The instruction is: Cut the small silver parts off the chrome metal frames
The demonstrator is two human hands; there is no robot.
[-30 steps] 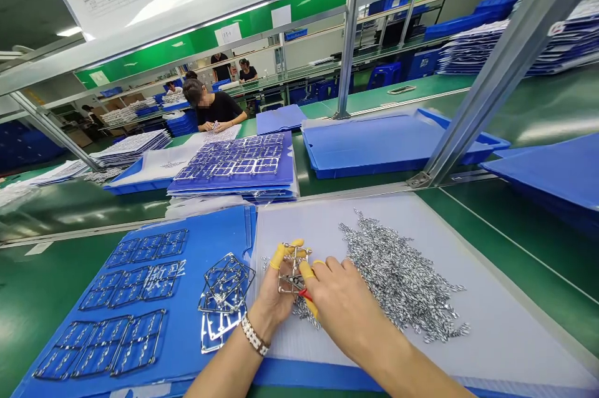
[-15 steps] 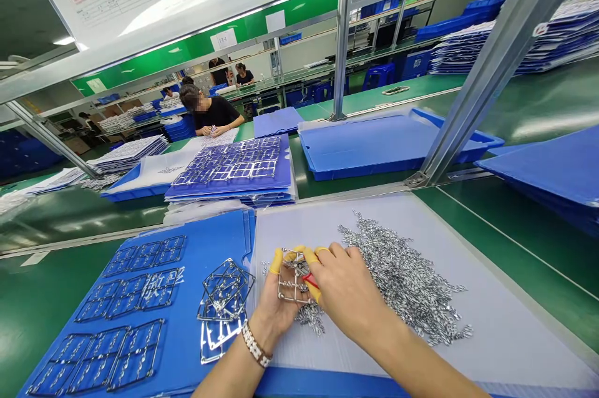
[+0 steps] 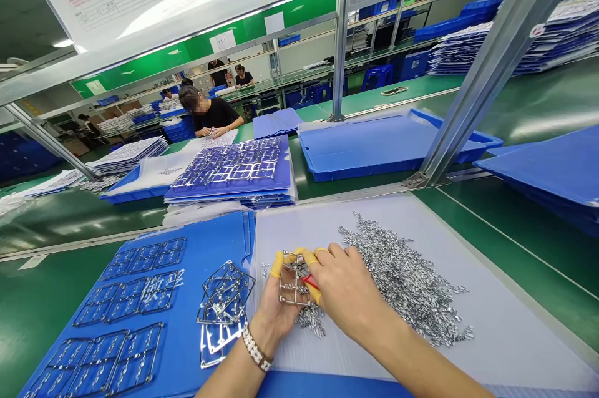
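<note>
Held over the white corrugated board (image 3: 299,354): a metal lattice frame (image 3: 291,279), pinched by the left hand (image 3: 274,310) through yellow-cotted fingers (image 3: 277,264). Red-handled cutters (image 3: 309,282) gripped in the right hand (image 3: 346,292) (light, thin, easily bent: safest by the outer rails).

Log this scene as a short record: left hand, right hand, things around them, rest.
Left hand: holds a metal frame; yellow finger cots on its fingers.
Right hand: holds red-handled cutters against the frame.
Things: loose metal pieces on a white corrugated sheet; stacked frames on a blue sheet.
Rest: a co-worker at a bench ahead; blue trays.
</note>
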